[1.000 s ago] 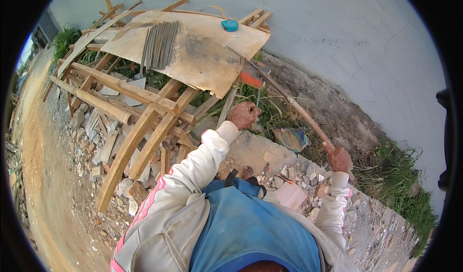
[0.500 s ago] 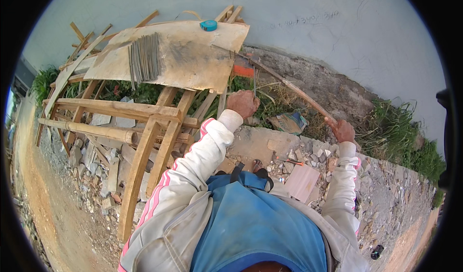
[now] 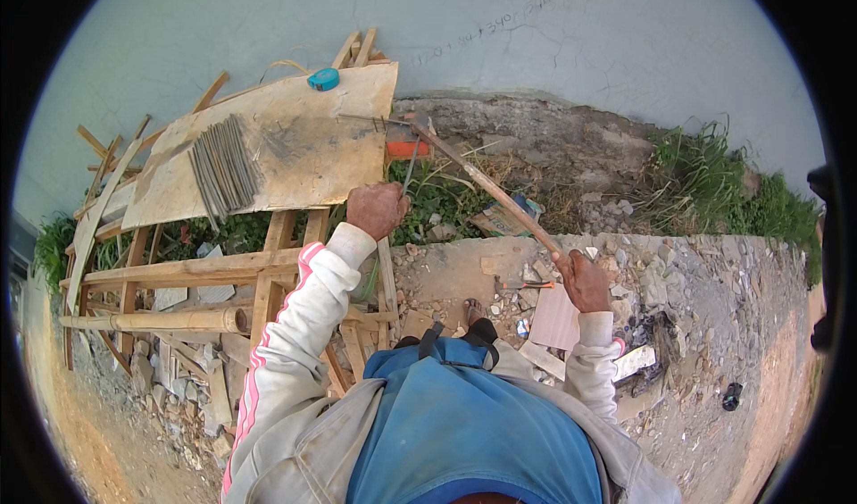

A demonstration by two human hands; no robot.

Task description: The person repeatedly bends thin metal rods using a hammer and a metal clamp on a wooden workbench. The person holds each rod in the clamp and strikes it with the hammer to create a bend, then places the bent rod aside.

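My right hand [image 3: 584, 280] is closed round the near end of a long, brown, rusty-looking bar [image 3: 491, 185]. The bar slants up to the left, its far end at the right edge of a worn plywood board [image 3: 308, 169]. By that end, short upright pegs stand beside a thin rod lying over the board. My left hand [image 3: 377, 210] is a fist just off the board's front edge. A thin grey metal rod [image 3: 411, 166] runs down into it from near the bar's end. On the board lie a row of cut metal rods [image 3: 221, 169] and a teal tape measure [image 3: 323, 79].
Timber beams [image 3: 196, 270] and a bamboo pole [image 3: 152, 321] stand at left below the board. An orange block [image 3: 406, 149] is at its right edge. Rubble, a pinkish tile [image 3: 554, 318] and an orange-handled tool [image 3: 525, 284] lie on the ground. A grey wall [image 3: 607, 40] rises behind.
The view has shifted, moving the board left and lower in the picture. The bar has swung a little toward me with my right hand. My left hand keeps its grip on the thin rod.
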